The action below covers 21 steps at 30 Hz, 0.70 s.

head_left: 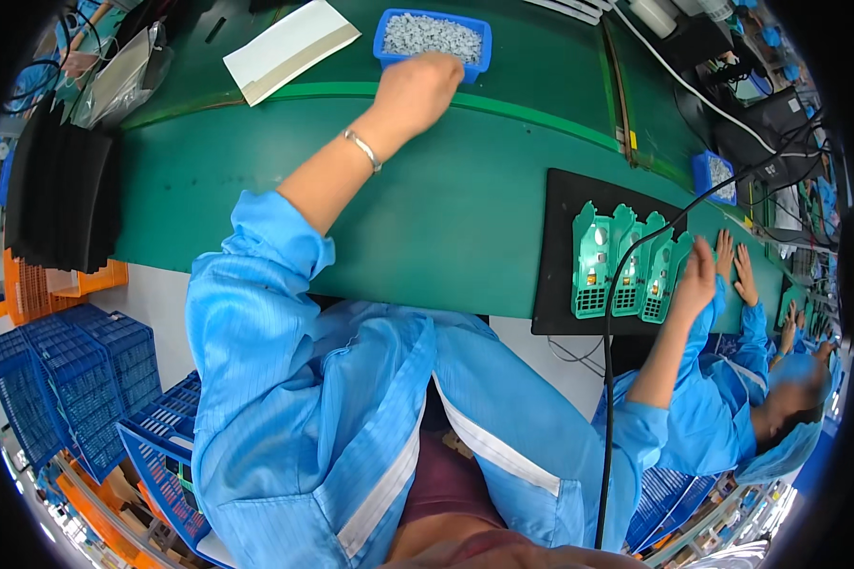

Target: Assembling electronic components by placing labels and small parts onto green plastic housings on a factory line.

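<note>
My left hand (pixel 419 91) reaches to the near edge of a blue bin (pixel 486 57) filled with small grey-white parts (pixel 432 34). Its fingers are bent and closed, with the fingertips turned down out of sight, so anything in them is hidden. On a black mat (pixel 558 199) at the right, several green plastic housings (pixel 592 266) stand in a row, small metal bits inside them. Beside the rightmost housing, my right hand (pixel 696 280) is raised with its fingers pressed together. What it holds, if anything, I cannot make out.
A white and tan sheet (pixel 294 47) lies left of the bin. Black foam sheets (pixel 62 190) stand at the table's left end. A black cable (pixel 609 398) hangs across the mat. Co-workers' hands (pixel 745 275) rest farther right, near another blue bin (pixel 702 175).
</note>
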Available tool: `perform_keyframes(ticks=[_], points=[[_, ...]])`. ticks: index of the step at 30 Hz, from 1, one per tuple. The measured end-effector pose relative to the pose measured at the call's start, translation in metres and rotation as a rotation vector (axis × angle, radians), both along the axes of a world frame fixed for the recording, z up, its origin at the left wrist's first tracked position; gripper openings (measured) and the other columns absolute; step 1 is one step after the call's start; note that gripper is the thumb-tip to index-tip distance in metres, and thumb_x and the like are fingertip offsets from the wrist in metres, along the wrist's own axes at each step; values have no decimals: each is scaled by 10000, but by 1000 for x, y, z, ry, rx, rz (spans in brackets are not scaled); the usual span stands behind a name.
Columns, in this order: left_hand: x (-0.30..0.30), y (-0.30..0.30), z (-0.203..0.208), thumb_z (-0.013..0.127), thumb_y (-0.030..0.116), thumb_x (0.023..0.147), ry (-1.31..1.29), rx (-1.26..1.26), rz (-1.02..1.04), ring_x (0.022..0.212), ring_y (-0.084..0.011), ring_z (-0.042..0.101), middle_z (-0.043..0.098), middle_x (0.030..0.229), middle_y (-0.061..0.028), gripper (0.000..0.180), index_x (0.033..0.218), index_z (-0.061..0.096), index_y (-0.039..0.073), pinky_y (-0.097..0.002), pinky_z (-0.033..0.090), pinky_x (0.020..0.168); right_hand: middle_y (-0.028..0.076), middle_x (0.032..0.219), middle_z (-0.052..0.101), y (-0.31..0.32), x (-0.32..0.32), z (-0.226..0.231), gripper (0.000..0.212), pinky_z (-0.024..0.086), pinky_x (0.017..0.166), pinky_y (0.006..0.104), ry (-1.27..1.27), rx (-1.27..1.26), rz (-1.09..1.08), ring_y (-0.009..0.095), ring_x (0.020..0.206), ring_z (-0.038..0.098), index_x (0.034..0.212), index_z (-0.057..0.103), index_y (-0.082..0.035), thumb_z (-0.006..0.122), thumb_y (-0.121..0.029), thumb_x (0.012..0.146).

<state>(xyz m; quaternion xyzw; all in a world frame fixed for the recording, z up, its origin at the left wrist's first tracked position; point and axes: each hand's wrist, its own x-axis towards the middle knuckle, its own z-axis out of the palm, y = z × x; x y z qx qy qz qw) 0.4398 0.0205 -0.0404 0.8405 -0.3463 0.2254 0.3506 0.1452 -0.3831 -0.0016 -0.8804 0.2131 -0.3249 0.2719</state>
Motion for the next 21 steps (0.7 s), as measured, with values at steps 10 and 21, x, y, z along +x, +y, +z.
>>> perform_keyframes(ticks=[10,21], points=[[-14,60,28,590,180,853,71,-154,180,856,-317,621,648,950,-130,200,1022,648,91,-382,508,736,169,1181,543,130,17,-29,332,411,936,392,273,-367,495,337,1085,519,1088,584,-40,525,42,772],[-105,393,107,609,-10,689,-582,-7,1042,876,-315,610,625,950,-131,278,956,624,68,-398,502,743,181,1117,593,250,63,-16,228,441,923,387,463,-76,1020,308,1060,564,992,640,-33,565,18,783]])
